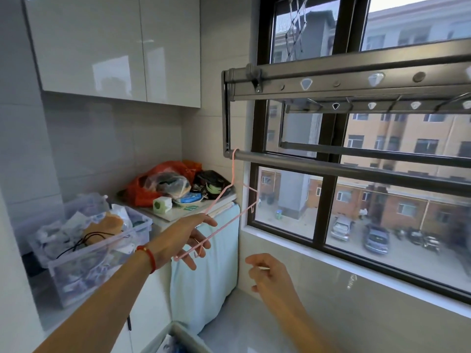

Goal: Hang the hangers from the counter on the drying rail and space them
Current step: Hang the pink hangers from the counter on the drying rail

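A thin pink hanger (pixel 233 174) hangs by its hook from the far left end of the dark drying rail (pixel 331 167) in front of the window. My left hand (pixel 186 240) reaches up to the hanger's lower left corner, its fingers spread and touching the pink wire. My right hand (pixel 267 272) hovers lower and to the right, below the hanger, with its fingers loosely curled and nothing visible in them. Other hangers on the counter are not visible.
A clear plastic bin (pixel 102 250) full of clutter stands on the counter at left. Behind it lie a red bag (pixel 142 189) and packages on an appliance draped with a light blue cloth (pixel 204 276). Upper rails with holes (pixel 356 82) run above; white cabinets (pixel 114 47) hang at top left.
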Tool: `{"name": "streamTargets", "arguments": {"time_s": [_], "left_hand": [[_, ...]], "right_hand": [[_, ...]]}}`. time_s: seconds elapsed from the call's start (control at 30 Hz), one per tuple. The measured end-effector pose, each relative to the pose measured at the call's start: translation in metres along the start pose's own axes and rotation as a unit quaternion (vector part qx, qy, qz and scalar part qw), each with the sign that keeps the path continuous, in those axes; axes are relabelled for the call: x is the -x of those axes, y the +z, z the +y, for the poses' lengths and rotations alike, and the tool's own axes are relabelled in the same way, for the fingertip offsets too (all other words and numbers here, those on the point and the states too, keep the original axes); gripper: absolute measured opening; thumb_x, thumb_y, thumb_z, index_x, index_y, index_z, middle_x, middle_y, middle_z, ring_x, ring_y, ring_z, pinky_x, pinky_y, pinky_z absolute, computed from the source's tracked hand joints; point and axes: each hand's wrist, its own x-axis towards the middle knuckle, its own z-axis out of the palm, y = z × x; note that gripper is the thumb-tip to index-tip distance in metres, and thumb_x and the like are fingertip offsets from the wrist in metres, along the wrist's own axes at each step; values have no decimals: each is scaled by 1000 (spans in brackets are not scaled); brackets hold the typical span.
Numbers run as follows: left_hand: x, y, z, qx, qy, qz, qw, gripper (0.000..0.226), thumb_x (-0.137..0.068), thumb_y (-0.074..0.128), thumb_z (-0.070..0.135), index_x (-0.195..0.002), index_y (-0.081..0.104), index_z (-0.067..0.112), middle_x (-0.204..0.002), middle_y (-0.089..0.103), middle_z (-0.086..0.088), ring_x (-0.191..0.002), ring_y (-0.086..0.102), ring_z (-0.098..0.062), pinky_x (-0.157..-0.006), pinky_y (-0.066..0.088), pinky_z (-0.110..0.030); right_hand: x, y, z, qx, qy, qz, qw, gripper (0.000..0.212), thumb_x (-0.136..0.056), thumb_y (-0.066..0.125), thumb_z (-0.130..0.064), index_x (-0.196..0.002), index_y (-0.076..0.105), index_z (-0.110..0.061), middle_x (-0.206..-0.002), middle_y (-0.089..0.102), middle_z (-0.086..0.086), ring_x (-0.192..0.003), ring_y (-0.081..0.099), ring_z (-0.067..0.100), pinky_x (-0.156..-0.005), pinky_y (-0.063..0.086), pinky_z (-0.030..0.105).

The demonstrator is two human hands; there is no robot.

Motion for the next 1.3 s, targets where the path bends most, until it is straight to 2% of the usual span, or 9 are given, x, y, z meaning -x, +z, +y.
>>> {"name": "streamTargets", "arguments": {"time_s": [0.53,0.7,0.83,0.9,0.97,1.0,1.07,1.2,1.3], "left_hand": [[-12,-22,-16,8,-11,-25,1000,37,-105,41,48,-131,61,29,-107,76,-21,-92,72,-37,-78,62,-50],[-8,-25,-23,30,-39,20,999,40,-101,46,55,-129,60,30,-108,76,-22,-100,72,-41,-89,59,-59],[1,-36,-19,-21,-20,114,993,62,-79,59,78,-118,66,30,-118,74,-10,-108,67,-30,-101,53,-53],[10,-32,-13,-139,117,226,957,51,-89,54,68,-112,65,24,-115,70,-6,-103,61,-23,-94,49,-41],[26,-17,-4,-252,255,348,866,39,-97,43,46,-109,65,16,-101,67,-6,-96,56,-25,-80,44,-38],[36,-2,5,-273,301,383,829,37,-97,42,40,-107,66,13,-98,65,-5,-94,54,-26,-77,42,-39],[50,33,17,-266,365,377,809,32,-94,46,32,-105,68,11,-98,66,-3,-95,51,-24,-81,43,-41],[70,126,25,-153,355,245,889,17,-90,54,26,-98,68,24,-99,68,13,-96,61,-10,-84,48,-24],[86,207,29,-82,290,152,941,11,-94,59,24,-94,69,28,-96,72,13,-93,65,-6,-76,47,-11]], "right_hand": [[-4,3,2,14,8,-11,1000,28,-92,53,-10,-107,68,-29,-109,64,-5,-88,67,20,-73,61,30],[0,1,2,18,11,-9,1000,30,-90,54,-13,-104,69,-34,-110,64,-6,-89,66,13,-86,60,37],[9,-11,2,19,17,4,1000,29,-91,55,-13,-102,69,-36,-108,66,-7,-88,66,15,-80,61,38],[15,-19,4,23,16,17,999,28,-92,56,-14,-101,69,-37,-108,66,-11,-89,66,16,-78,62,38],[23,-28,7,26,14,30,999,28,-91,57,-14,-102,69,-37,-107,67,-13,-90,67,15,-80,61,36],[28,-34,9,20,13,38,999,28,-91,58,-14,-102,68,-37,-106,68,-13,-90,67,14,-81,61,35],[42,-50,11,5,11,51,999,28,-92,58,-12,-103,68,-36,-107,68,-14,-91,67,11,-80,60,31],[78,-97,12,-10,-7,72,997,28,-94,57,-11,-104,68,-35,-110,67,-14,-90,68,13,-71,57,24],[109,-150,19,2,-21,95,995,27,-94,59,-13,-105,67,-36,-113,66,-15,-96,66,8,-83,60,30]]}}
